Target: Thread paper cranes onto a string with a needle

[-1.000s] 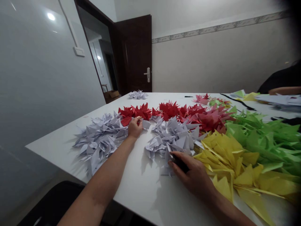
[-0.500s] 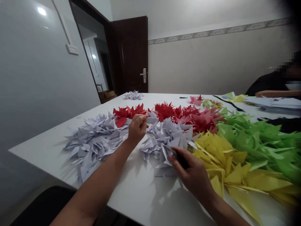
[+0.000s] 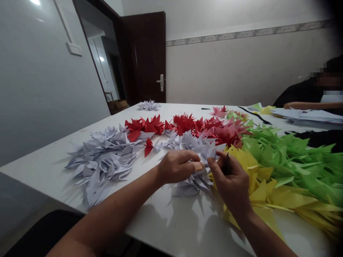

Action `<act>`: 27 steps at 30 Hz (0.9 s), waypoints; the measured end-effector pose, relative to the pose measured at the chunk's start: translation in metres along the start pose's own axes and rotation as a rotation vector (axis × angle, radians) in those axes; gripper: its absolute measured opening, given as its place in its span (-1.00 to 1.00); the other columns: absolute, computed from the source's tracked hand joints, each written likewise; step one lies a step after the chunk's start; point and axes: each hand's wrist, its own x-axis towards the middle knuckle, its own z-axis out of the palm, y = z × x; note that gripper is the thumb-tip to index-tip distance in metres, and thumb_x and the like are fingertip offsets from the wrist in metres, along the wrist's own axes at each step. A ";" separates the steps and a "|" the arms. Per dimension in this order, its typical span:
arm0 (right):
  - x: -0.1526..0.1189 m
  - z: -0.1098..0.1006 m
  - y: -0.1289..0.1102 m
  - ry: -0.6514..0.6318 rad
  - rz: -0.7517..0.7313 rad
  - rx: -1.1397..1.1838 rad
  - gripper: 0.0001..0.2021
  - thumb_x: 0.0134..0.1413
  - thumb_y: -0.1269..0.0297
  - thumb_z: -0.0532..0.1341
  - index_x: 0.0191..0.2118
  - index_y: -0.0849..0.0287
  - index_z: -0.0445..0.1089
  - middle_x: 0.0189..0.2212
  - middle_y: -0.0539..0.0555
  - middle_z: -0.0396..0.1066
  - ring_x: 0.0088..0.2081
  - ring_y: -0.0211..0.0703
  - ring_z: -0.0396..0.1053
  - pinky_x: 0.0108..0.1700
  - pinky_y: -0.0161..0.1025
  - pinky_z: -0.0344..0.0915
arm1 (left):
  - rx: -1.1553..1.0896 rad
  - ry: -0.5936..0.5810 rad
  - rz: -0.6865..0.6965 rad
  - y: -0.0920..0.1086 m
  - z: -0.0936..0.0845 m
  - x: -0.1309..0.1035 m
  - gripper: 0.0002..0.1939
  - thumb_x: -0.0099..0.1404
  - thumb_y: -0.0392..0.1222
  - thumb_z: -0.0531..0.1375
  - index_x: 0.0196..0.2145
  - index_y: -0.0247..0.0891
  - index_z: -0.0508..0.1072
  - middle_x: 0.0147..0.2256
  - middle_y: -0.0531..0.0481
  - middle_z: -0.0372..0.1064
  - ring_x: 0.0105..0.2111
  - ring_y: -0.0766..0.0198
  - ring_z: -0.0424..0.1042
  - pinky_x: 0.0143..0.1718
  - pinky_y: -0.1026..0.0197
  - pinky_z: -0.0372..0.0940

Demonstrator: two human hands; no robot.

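My left hand (image 3: pixel 180 166) reaches over the middle white heap with its fingers bent, their tips at a white folded paper crane (image 3: pixel 208 152). A tan strip, apparently a bandage, is wrapped round one finger. My right hand (image 3: pixel 232 175) pinches the same crane between thumb and fingers from the right. A dark slim tool (image 3: pixel 227 165) sits in its curled fingers; its kind is unclear. Under both hands lies a heap of white paper cranes (image 3: pixel 191 184). Left of them, a single red crane (image 3: pixel 148 147) rests on the white table (image 3: pixel 160 217).
A large white heap (image 3: pixel 104 153) lies at left, red (image 3: pixel 184 123) and pink cranes (image 3: pixel 232 132) behind. Yellow (image 3: pixel 264 187) and green heaps (image 3: pixel 297 153) spread at right. Beyond are stacked papers (image 3: pixel 308 116) and a seated person (image 3: pixel 297 92). A door (image 3: pixel 144 57) stands at the back.
My left hand has come from the red cranes rightward and nearer, meeting my right hand. My right hand has lifted slightly, moving right. The single red crane now shows where my left hand was.
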 end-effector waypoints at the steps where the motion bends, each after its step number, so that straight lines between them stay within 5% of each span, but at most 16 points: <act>1: 0.001 0.000 0.001 -0.006 0.002 -0.041 -0.77 0.03 0.14 0.23 -0.28 0.22 0.40 -0.56 -0.08 0.14 -0.52 -0.33 0.14 -0.46 -0.36 0.19 | -0.019 -0.022 -0.021 0.002 0.000 0.001 -0.76 0.29 -0.16 0.08 -0.45 -0.18 0.50 -0.37 -0.01 0.48 -0.43 0.38 0.45 -0.37 0.33 0.38; 5: 0.002 -0.001 0.002 -0.027 -0.045 -0.044 -0.79 0.05 0.14 0.21 -0.42 0.20 0.35 -0.56 -0.05 0.21 -0.50 -0.30 0.19 -0.42 -0.33 0.22 | -0.176 0.106 -0.030 0.008 -0.001 0.001 -0.87 0.25 -0.19 0.12 -0.30 -0.18 0.46 -0.30 -0.04 0.45 -0.35 0.34 0.45 -0.35 0.30 0.40; 9: 0.000 0.001 0.000 -0.036 -0.143 0.057 -0.90 0.06 0.25 0.23 -0.38 0.17 0.40 -0.46 0.00 0.33 -0.39 -0.25 0.31 -0.27 -0.28 0.29 | -0.374 0.283 -0.259 0.008 -0.001 0.000 -0.77 0.27 -0.21 0.10 -0.10 -0.23 0.36 -0.08 -0.19 0.33 -0.19 0.27 0.42 -0.39 0.31 0.38; 13: -0.003 0.001 -0.002 -0.060 -0.213 0.118 -0.94 0.06 0.33 0.24 -0.31 0.15 0.45 -0.35 0.05 0.42 -0.27 -0.19 0.37 -0.17 -0.21 0.31 | -0.593 0.165 -0.438 0.005 0.003 0.000 -0.73 0.26 -0.23 0.13 -0.07 -0.24 0.34 -0.01 -0.20 0.32 -0.03 0.17 0.37 -0.24 0.25 0.40; 16: -0.003 0.001 -0.003 -0.076 -0.216 0.096 -0.90 0.06 0.31 0.24 -0.28 0.14 0.46 -0.36 0.03 0.41 -0.27 -0.19 0.37 -0.18 -0.21 0.30 | -0.694 0.064 -0.449 0.003 0.011 -0.003 -0.66 0.19 -0.28 0.17 -0.05 -0.24 0.36 -0.10 -0.15 0.41 -0.20 0.26 0.45 -0.28 0.28 0.41; 22: -0.005 0.000 -0.005 -0.184 0.059 0.131 -0.68 0.09 0.06 0.17 -0.15 0.19 0.39 -0.52 -0.04 0.28 -0.56 -0.33 0.20 -0.52 -0.33 0.19 | -0.666 0.206 -0.629 0.000 0.019 -0.005 -0.73 0.17 -0.27 0.19 -0.14 -0.33 0.44 -0.23 -0.13 0.47 -0.35 0.32 0.47 -0.29 0.28 0.42; 27: -0.010 0.002 -0.008 -0.373 0.169 0.208 -0.61 0.17 0.01 0.03 -0.11 0.18 0.38 -0.47 0.01 0.31 -0.54 -0.30 0.20 -0.55 -0.34 0.14 | -0.660 0.370 -0.709 -0.007 0.025 -0.006 -0.71 0.14 -0.26 0.23 -0.15 -0.33 0.43 -0.20 -0.13 0.47 -0.34 0.32 0.47 -0.29 0.28 0.44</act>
